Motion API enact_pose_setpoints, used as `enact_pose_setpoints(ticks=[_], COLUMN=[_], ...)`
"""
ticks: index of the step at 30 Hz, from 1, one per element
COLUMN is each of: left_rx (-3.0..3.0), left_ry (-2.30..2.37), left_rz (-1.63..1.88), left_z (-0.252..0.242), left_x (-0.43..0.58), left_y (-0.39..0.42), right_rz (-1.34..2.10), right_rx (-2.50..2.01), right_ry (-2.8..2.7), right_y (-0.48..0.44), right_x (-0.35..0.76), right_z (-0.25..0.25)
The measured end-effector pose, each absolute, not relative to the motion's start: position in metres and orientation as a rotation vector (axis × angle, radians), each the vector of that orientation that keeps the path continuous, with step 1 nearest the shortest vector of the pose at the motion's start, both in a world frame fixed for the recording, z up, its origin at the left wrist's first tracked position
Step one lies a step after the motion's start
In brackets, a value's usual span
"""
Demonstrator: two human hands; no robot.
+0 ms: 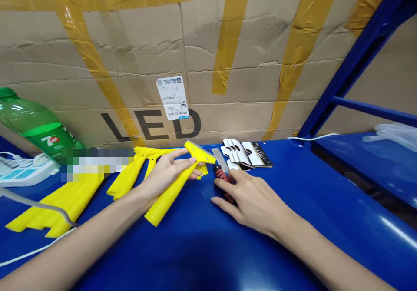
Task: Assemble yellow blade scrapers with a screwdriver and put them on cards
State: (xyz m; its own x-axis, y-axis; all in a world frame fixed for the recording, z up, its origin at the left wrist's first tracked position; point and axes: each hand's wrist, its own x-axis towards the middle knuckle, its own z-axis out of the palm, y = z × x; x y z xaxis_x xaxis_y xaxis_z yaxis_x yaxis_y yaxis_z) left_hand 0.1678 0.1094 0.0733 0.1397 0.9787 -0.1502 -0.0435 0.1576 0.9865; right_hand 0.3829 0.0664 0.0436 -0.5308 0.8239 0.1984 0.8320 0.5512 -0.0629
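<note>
A yellow scraper (176,189) with a metal blade edge along its wide head is gripped in my left hand (164,169), its head tilted up and its handle slanting toward me. My right hand (257,195) lies over a red-and-black tool handle (222,174) on the blue table, fingers apart, the index finger crossing it. Part of that handle is hidden under the fingers, and the kind of tool cannot be made out. Just behind it is a flat grey blade strip (220,158). Folded black-and-white card packets (239,152) lie beside the strip.
More yellow scrapers (127,176) lie at the left, some under a blurred patch. A green bottle (42,128) and a white power strip (29,171) stand far left, with cables nearby. A large taped carton (208,52) backs the blue table (195,256); a blue frame post (352,61) rises right.
</note>
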Motion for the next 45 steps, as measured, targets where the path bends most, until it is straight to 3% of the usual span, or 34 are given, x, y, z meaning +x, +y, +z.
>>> enact_pose_setpoints(ticks=[7, 15, 25, 29, 33, 45], left_rx=[1.063, 1.097, 1.05, 0.982, 0.835, 0.616], left_ry=[1.082, 1.023, 0.983, 0.94, 0.836, 0.87], left_rz=[0.975, 0.942, 0.877, 0.925, 0.938, 1.303], left_z=[0.065, 0.065, 0.068, 0.074, 0.082, 0.082], left_x=[0.191, 0.208, 0.211, 0.205, 0.193, 0.143], left_y=[0.121, 0.116, 0.105, 0.095, 0.083, 0.077], right_rz=[-0.176, -0.085, -0.506, -0.687, -0.592, -0.378], right_rx=[-1.642, -1.788, -1.877, -1.595, -1.207, -0.98], right_ry=[-2.101, -2.374, -2.252, -1.916, -1.71, -1.98], right_y=[0.098, 0.126, 0.114, 0.099, 0.088, 0.085], right_x=[0.434, 0.474, 0.471, 0.464, 0.446, 0.406], right_z=[0.052, 0.035, 0.056, 0.065, 0.063, 0.041])
